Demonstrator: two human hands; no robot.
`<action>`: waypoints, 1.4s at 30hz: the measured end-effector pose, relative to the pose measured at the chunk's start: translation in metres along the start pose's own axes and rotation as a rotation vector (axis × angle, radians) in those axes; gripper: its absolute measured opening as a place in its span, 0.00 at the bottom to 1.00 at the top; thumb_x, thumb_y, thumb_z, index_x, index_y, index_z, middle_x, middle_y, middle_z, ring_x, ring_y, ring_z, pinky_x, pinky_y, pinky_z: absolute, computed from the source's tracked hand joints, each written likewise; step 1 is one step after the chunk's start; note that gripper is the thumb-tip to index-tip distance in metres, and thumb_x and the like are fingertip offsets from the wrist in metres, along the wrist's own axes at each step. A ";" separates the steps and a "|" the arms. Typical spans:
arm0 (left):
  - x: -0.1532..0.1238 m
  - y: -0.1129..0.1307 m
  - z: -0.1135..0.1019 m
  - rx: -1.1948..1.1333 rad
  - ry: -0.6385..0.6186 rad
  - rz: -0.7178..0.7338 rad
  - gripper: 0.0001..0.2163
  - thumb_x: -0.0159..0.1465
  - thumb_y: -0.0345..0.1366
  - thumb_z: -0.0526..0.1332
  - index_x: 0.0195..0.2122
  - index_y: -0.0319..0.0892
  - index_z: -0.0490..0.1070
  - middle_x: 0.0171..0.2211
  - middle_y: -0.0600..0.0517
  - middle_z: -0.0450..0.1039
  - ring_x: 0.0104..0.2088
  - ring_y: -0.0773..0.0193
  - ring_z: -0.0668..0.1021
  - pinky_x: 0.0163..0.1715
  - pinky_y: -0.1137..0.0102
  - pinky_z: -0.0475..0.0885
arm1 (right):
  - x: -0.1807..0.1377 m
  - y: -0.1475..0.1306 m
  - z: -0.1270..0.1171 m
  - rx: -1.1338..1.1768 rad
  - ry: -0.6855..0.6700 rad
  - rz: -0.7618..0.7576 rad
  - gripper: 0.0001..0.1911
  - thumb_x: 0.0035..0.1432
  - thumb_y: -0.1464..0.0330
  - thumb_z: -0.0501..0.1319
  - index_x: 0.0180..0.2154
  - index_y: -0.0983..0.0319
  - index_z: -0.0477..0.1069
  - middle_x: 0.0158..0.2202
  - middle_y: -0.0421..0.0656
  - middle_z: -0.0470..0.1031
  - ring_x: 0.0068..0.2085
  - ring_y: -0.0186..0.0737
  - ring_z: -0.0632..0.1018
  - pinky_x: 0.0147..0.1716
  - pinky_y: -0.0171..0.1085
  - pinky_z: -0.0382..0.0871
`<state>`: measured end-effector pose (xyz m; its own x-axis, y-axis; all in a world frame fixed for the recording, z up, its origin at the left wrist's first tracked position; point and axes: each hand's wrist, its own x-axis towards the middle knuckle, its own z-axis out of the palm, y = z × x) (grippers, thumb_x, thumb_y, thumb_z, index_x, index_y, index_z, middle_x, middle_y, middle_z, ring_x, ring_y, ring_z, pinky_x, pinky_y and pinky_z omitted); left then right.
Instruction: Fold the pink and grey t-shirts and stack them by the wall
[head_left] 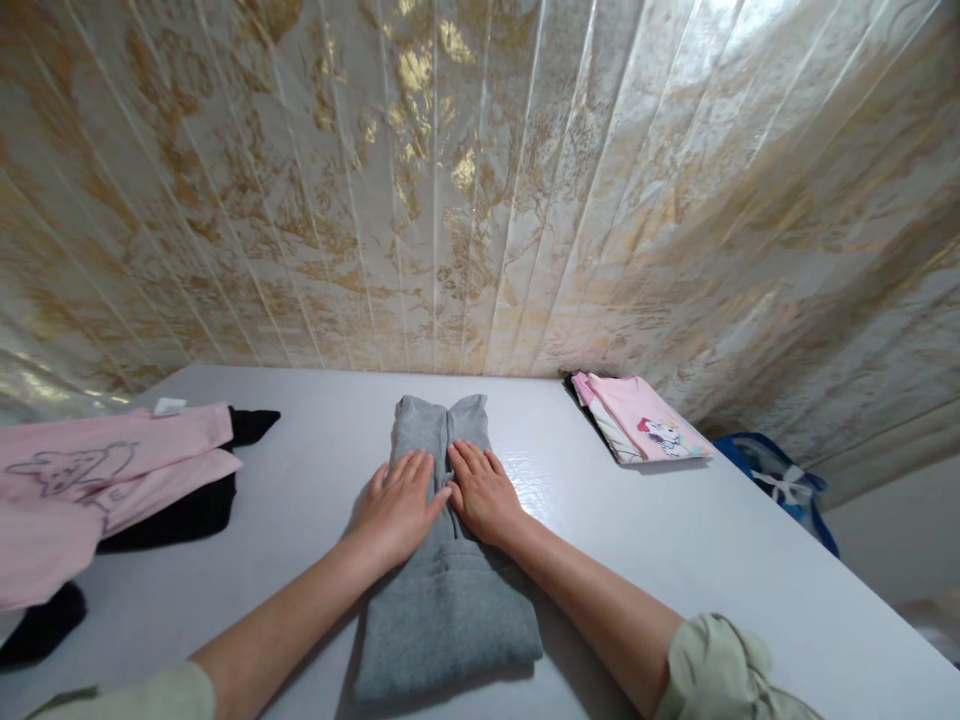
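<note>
At the lower centre of the frame, the folded grey garment (446,580) was found lying on the white table (720,560), pressed flat under the left hand (396,508) and right hand (484,495), fingers extended and grasping nothing; the smoothing step was judged in hand, a further fold being called for next.

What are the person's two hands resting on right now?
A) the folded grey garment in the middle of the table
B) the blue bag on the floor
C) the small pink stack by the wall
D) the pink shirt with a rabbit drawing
A: the left hand and right hand lie flat, side by side, on the folded grey garment.
</note>
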<state>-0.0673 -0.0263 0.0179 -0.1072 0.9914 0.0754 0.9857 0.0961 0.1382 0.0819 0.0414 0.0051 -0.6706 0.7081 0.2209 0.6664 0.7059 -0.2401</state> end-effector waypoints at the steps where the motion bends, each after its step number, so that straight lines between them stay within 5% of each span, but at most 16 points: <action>1: 0.009 -0.004 -0.004 0.005 0.014 -0.021 0.27 0.69 0.46 0.46 0.65 0.37 0.58 0.67 0.43 0.55 0.67 0.52 0.58 0.64 0.51 0.51 | 0.000 0.000 0.000 0.002 0.002 0.004 0.28 0.67 0.64 0.51 0.65 0.64 0.55 0.67 0.47 0.55 0.67 0.45 0.58 0.65 0.49 0.48; 6: 0.055 -0.030 -0.004 0.017 0.032 -0.167 0.26 0.69 0.45 0.46 0.64 0.37 0.59 0.67 0.41 0.54 0.66 0.50 0.59 0.63 0.52 0.54 | -0.002 -0.003 0.001 0.021 0.007 0.004 0.28 0.66 0.64 0.51 0.65 0.64 0.55 0.67 0.48 0.56 0.67 0.45 0.57 0.65 0.49 0.47; 12: 0.074 -0.048 0.009 -0.208 0.165 -0.239 0.25 0.67 0.41 0.50 0.64 0.39 0.56 0.63 0.40 0.62 0.63 0.54 0.65 0.61 0.60 0.57 | 0.010 0.012 -0.010 0.187 0.021 -0.014 0.26 0.65 0.66 0.53 0.62 0.64 0.59 0.64 0.51 0.62 0.64 0.44 0.63 0.62 0.46 0.54; 16: 0.103 -0.059 0.000 -0.299 0.150 -0.355 0.24 0.66 0.43 0.52 0.60 0.35 0.59 0.54 0.37 0.72 0.53 0.56 0.75 0.49 0.67 0.68 | 0.044 0.043 -0.028 0.274 0.125 0.276 0.21 0.64 0.69 0.52 0.58 0.65 0.63 0.54 0.51 0.72 0.53 0.41 0.73 0.52 0.38 0.65; 20: 0.137 -0.064 -0.005 -0.315 0.081 -0.445 0.19 0.61 0.47 0.57 0.43 0.36 0.73 0.43 0.35 0.78 0.45 0.49 0.79 0.39 0.65 0.70 | 0.078 0.061 -0.031 0.208 0.077 0.530 0.22 0.62 0.63 0.56 0.55 0.66 0.65 0.48 0.53 0.75 0.48 0.46 0.77 0.45 0.41 0.69; 24: 0.152 -0.064 -0.005 -0.340 0.049 -0.430 0.11 0.58 0.40 0.59 0.32 0.38 0.76 0.38 0.39 0.80 0.40 0.51 0.80 0.34 0.67 0.68 | 0.098 0.059 -0.018 0.195 0.061 0.556 0.19 0.60 0.63 0.58 0.52 0.62 0.67 0.47 0.52 0.76 0.48 0.47 0.77 0.43 0.41 0.69; 29: 0.154 -0.067 -0.012 -0.397 0.061 -0.370 0.14 0.60 0.40 0.56 0.33 0.37 0.77 0.31 0.46 0.80 0.36 0.57 0.80 0.32 0.70 0.68 | 0.108 0.061 -0.010 0.209 0.073 0.535 0.20 0.63 0.69 0.53 0.57 0.62 0.64 0.49 0.51 0.76 0.50 0.45 0.76 0.46 0.39 0.68; 36: 0.112 -0.067 -0.030 -0.381 0.146 -0.291 0.20 0.60 0.41 0.57 0.51 0.36 0.70 0.50 0.41 0.73 0.51 0.55 0.74 0.50 0.66 0.67 | 0.073 0.064 -0.039 0.198 0.138 0.314 0.26 0.61 0.68 0.59 0.60 0.66 0.61 0.55 0.55 0.68 0.52 0.44 0.73 0.51 0.40 0.66; 39: 0.058 -0.062 -0.039 -0.400 0.081 -0.079 0.13 0.60 0.41 0.56 0.40 0.42 0.74 0.43 0.47 0.74 0.46 0.58 0.76 0.49 0.68 0.67 | 0.024 0.058 -0.056 0.326 -0.008 0.066 0.15 0.61 0.71 0.58 0.50 0.62 0.71 0.46 0.47 0.74 0.44 0.38 0.76 0.46 0.37 0.68; 42: -0.006 -0.050 -0.045 -0.467 -0.077 0.104 0.10 0.61 0.42 0.55 0.33 0.45 0.73 0.36 0.51 0.74 0.39 0.60 0.76 0.43 0.68 0.69 | -0.031 0.044 -0.071 0.412 -0.186 -0.026 0.12 0.60 0.72 0.59 0.45 0.59 0.74 0.42 0.43 0.74 0.39 0.35 0.77 0.41 0.35 0.70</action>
<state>-0.1214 -0.0414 0.0547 0.0159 0.9990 0.0419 0.8251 -0.0368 0.5638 0.1552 0.0515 0.0545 -0.7578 0.6489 0.0675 0.4881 0.6325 -0.6015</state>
